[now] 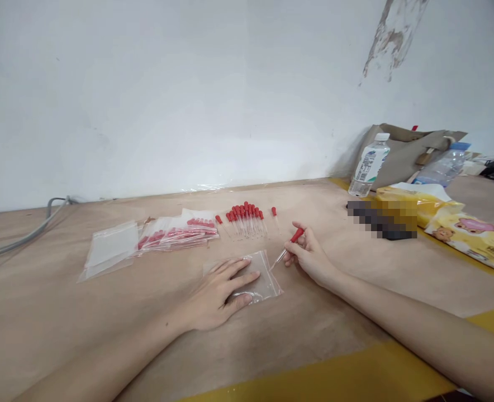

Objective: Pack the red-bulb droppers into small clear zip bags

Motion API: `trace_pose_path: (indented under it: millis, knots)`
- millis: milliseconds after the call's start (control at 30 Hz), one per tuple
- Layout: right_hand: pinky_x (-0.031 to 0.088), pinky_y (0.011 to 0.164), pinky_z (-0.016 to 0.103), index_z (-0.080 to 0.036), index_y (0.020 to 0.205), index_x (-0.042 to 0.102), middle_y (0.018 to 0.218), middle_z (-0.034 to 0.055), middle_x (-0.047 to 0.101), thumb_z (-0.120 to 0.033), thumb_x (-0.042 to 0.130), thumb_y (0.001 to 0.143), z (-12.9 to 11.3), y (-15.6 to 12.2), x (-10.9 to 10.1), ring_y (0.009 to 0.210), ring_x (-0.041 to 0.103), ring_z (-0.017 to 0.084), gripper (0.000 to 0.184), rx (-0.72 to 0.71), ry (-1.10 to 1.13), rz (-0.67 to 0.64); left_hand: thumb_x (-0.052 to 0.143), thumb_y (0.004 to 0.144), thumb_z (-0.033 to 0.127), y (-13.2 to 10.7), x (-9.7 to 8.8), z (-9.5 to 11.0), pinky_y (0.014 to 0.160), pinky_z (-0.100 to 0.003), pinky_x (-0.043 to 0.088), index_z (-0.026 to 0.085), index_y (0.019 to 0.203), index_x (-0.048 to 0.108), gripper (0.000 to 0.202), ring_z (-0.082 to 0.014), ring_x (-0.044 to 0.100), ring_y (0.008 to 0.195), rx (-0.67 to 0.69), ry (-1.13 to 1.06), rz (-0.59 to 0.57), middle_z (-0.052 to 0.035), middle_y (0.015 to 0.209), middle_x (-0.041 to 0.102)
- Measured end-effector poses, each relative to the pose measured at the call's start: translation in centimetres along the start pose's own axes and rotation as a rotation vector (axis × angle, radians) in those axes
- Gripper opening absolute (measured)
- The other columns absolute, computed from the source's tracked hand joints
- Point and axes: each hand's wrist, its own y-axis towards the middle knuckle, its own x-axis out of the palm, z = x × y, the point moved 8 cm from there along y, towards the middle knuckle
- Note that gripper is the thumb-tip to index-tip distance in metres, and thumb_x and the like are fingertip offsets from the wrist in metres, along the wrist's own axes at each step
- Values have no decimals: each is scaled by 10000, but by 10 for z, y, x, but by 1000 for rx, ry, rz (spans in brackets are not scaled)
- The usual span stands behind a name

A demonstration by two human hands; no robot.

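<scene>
My left hand (218, 294) lies flat with fingers spread on a small clear plastic bag (260, 279) on the brown paper-covered table (104, 324). My right hand (309, 254) pinches a glass dropper with a red bulb (289, 245), its tip pointing down at the bag's right edge. Behind it, several loose red-bulb droppers (246, 219) lie in a row, with one dropper (274, 215) apart to their right.
Filled bags of droppers (175, 231) and a stack of empty clear bags (110, 251) lie at the left. A water bottle (369, 165), a grey bag (410, 152), another bottle (442, 166) and yellow tissue packs (473, 237) sit at the right. A grey cable (29, 231) runs far left.
</scene>
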Motion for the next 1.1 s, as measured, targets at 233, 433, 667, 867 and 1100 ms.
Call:
trace_pose_path:
  millis: [233, 433, 667, 867, 1100]
  knots:
    - [438, 429, 239, -223, 1233, 248, 680, -79, 457, -258, 569, 630, -2, 0, -9, 436, 492, 76, 684, -28, 3, 30, 330, 935, 388, 3, -3, 9, 998, -485, 300, 354, 1332, 352, 399, -258, 310, 1281, 25, 81, -30, -71, 1401, 337]
    - [457, 441, 234, -220, 1216, 262, 667, -80, 472, -244, 587, 644, -4, -7, -5, 459, 506, 79, 658, -36, 58, 36, 364, 925, 344, 5, -8, 16, 938, -489, 347, 364, 1311, 386, 387, -279, 364, 1224, 70, 117, -9, -85, 1339, 391]
    - [526, 613, 300, -224, 1086, 363, 747, -26, 554, -276, 592, 711, 2, -12, 5, 620, 600, 113, 443, 53, 105, -145, 360, 924, 391, 3, -3, 6, 991, -475, 306, 301, 1348, 339, 434, -273, 331, 1250, 36, 40, 18, -71, 1378, 360]
    - [506, 586, 279, -225, 1028, 393, 695, -40, 552, -269, 641, 684, 0, -3, -11, 575, 585, 105, 426, 34, 82, -127, 366, 920, 401, 3, -1, 3, 1006, -471, 296, 284, 1373, 286, 474, -270, 327, 1253, 20, 18, 12, -62, 1389, 356]
    - [486, 755, 326, -201, 965, 466, 796, 3, 595, -365, 631, 722, 3, -14, 4, 733, 618, 126, 336, 122, 116, -342, 367, 917, 415, 5, -3, 3, 1023, -454, 287, 249, 1391, 239, 518, -258, 331, 1259, 13, -27, 34, -61, 1398, 353]
